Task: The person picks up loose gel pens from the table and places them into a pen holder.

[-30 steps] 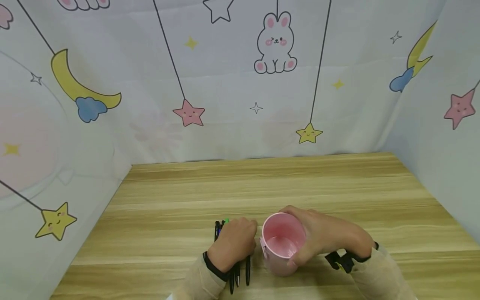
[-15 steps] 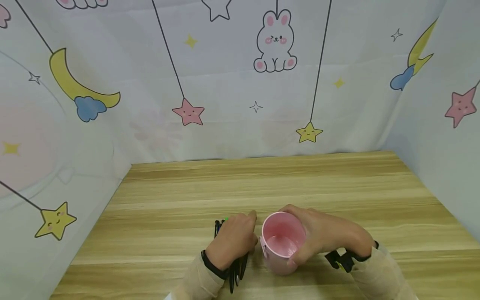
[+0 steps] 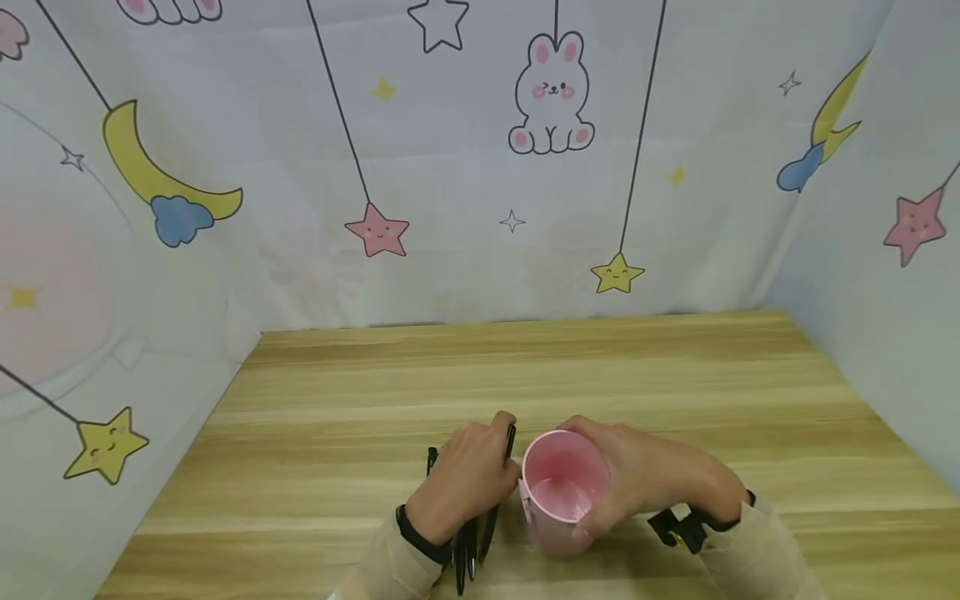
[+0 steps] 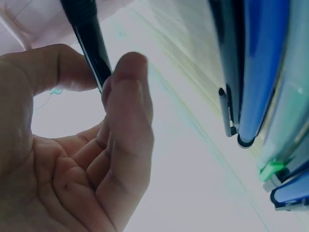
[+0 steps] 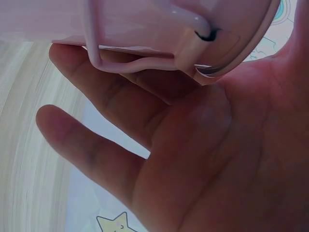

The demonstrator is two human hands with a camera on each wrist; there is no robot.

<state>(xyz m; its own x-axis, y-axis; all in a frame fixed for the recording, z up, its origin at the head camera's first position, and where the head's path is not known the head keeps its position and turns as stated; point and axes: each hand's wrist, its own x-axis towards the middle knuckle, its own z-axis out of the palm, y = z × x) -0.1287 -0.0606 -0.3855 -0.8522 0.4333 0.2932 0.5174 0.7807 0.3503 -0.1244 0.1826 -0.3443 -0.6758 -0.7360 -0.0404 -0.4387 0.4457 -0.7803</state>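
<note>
In the head view my left hand [image 3: 467, 477] is just left of a pink bucket-shaped cup [image 3: 555, 540], over several pens [image 3: 461, 560] on the table. It pinches a black pen [image 4: 91, 41] between thumb and fingertips, as the left wrist view shows; the pen's upper end stands out past the hand. My right hand [image 3: 652, 477] holds the cup by its right side, thumb near and fingers round the far side. The cup stands upright with its mouth up and nothing visible inside. In the right wrist view a pink handle [image 5: 135, 65] hangs on its wall.
Blue pens [image 4: 263, 67] and a pale green one [image 4: 289, 111] lie side by side in the left wrist view. The wood-grain table [image 3: 525, 367] is bounded by a printed white cloth [image 3: 450, 167] at the back and both sides.
My left hand has shifted slightly right, and its fingers now raise a black pen, whose end has come into view beside the cup. The right hand and the cup stay in place.
</note>
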